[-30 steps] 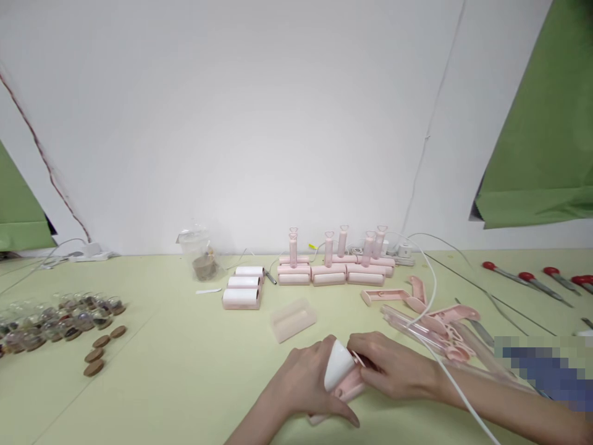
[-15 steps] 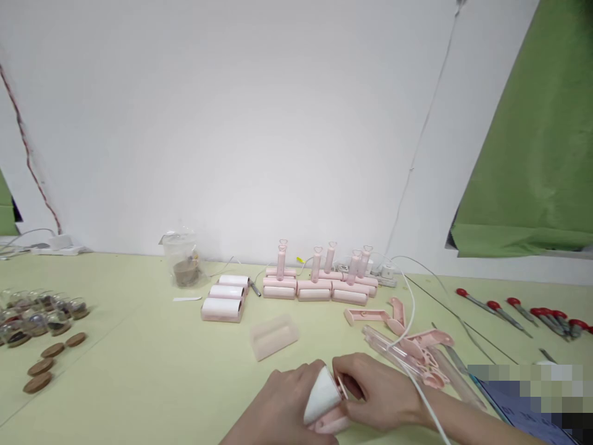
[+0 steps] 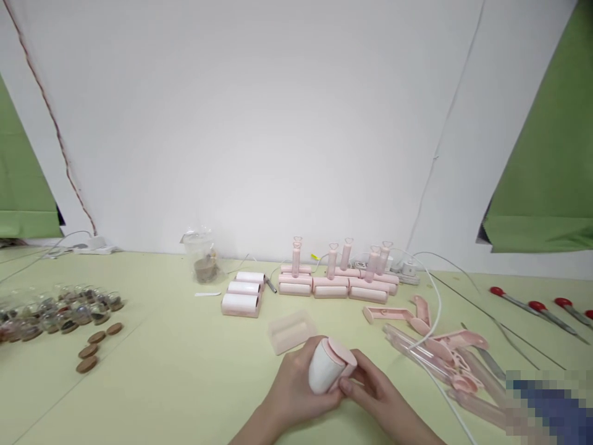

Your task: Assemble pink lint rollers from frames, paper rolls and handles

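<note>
Between my hands is a lint roller head [image 3: 324,369], a white roll in a pink holder, its pink round end facing up and to the right. My left hand [image 3: 299,383] wraps round the white roll from the left. The fingers of my right hand [image 3: 365,380] close on the pink side of the holder, thumb at its lower edge. Just beyond lies a translucent pale pink cover [image 3: 291,332]. To the right, loose pink holder parts [image 3: 391,313] and clear tubes [image 3: 417,349] lie in a pile.
Lint rollers with upright handles [image 3: 331,287] stand along the wall. Left of them lie three white rolls [image 3: 239,303] in pink holders. A plastic bag [image 3: 204,259], small glass domes [image 3: 67,315] and cork discs [image 3: 88,351] are further left. A white cable [image 3: 438,296] crosses the right side, near red-handled tools [image 3: 537,306].
My view has turned slightly left. The lint roller head is now more upright, its pink end closed against the roll, and my right hand has shifted from the end to the holder's side.
</note>
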Action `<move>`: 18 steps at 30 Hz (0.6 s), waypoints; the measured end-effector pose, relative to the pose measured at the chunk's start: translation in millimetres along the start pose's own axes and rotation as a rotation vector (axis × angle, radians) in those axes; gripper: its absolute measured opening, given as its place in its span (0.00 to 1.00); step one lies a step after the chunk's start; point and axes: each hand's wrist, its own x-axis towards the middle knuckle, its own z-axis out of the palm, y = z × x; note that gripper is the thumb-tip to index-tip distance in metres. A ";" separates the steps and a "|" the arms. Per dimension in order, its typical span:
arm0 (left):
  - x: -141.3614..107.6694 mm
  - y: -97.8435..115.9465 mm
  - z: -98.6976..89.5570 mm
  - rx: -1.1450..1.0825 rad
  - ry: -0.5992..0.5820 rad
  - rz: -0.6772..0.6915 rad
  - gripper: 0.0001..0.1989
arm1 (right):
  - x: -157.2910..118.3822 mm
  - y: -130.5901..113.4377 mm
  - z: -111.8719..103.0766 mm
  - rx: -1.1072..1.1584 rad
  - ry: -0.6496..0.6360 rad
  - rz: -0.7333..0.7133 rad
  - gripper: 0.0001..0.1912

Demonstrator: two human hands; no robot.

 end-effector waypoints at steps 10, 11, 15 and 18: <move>6.3 -25.0 -26.5 0.132 0.115 -0.038 0.53 | 0.5 -7.7 -17.8 -0.096 0.291 -0.032 0.15; 8.4 -32.7 -32.2 0.156 0.185 -0.088 0.51 | 2.1 -12.4 -22.8 -0.140 0.325 -0.040 0.16; 10.7 -55.6 -36.2 -0.015 0.141 -0.329 0.40 | 15.8 -35.1 -37.2 -0.415 0.290 -0.113 0.17; 7.0 -59.0 -21.2 -0.231 -0.060 -0.267 0.38 | 29.8 -44.5 -38.7 -0.700 0.137 -0.242 0.16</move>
